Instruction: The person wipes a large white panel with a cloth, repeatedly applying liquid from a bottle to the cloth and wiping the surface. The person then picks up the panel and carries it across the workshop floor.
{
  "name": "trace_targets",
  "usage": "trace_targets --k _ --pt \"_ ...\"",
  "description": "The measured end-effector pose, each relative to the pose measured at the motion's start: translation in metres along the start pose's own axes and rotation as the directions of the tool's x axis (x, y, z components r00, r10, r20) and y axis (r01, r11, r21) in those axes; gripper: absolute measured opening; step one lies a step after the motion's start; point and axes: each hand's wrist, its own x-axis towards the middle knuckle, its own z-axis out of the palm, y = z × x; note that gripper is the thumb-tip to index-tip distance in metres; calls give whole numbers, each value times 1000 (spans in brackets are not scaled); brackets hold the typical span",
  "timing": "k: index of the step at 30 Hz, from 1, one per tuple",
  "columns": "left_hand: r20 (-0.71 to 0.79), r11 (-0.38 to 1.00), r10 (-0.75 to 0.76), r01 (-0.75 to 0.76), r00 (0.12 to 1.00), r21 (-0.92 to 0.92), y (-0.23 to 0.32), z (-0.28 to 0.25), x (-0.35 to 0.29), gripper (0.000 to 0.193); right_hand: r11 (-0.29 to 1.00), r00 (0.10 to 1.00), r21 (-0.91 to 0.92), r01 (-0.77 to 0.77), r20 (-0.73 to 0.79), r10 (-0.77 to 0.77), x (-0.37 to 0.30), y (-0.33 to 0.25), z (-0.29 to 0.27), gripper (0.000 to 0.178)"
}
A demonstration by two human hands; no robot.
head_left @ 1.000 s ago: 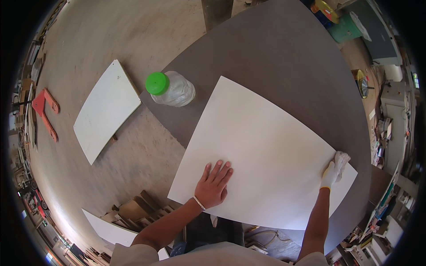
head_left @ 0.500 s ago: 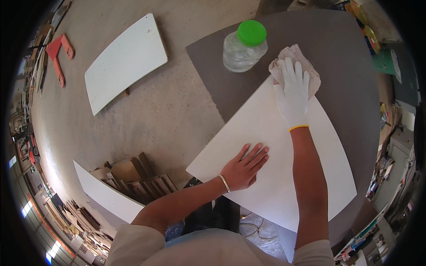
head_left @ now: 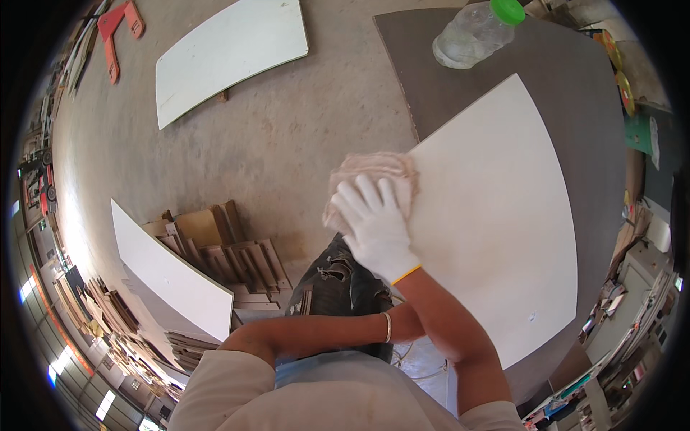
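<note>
My right hand (head_left: pixel 377 230), in a white knit glove with a yellow cuff, grips a folded pinkish cloth (head_left: pixel 381 167) at the left edge of a white curved panel (head_left: pixel 496 208). Its fingers lie spread over the cloth, part of which reaches past the panel's edge. My bare left arm, with a bracelet (head_left: pixel 389 327) at the wrist, crosses beneath the right forearm. That forearm hides the fingers of my left hand (head_left: pixel 410 321). Under the panel is a larger dark brown board (head_left: pixel 586 165).
A clear plastic jar (head_left: pixel 467 39) with a green lid stands on the brown board's far part. Another white panel (head_left: pixel 233 57) is above the concrete floor, far left. Wood offcuts (head_left: pixel 230 251) and a narrow white panel (head_left: pixel 169 276) are at near left. A red angled tool (head_left: pixel 111 36) lies farther off.
My right hand has swept the cloth from the panel's far corner toward me and left. My left hand has come off the panel's middle and moved under the right forearm. The view has shifted.
</note>
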Motion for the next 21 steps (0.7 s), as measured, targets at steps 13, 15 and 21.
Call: trace_targets --k 13,15,21 --pt "155 983 -162 145 975 110 12 0 -131 44 989 977 -126 83 205 -56 -177 -9 -5 57" --pt "227 978 -204 187 952 93 15 11 -132 43 979 989 -181 99 128 -76 -143 -13 1 56" --pt "145 988 -149 142 978 56 35 25 -96 40 993 978 -105 44 -198 -64 -5 -18 52 51"
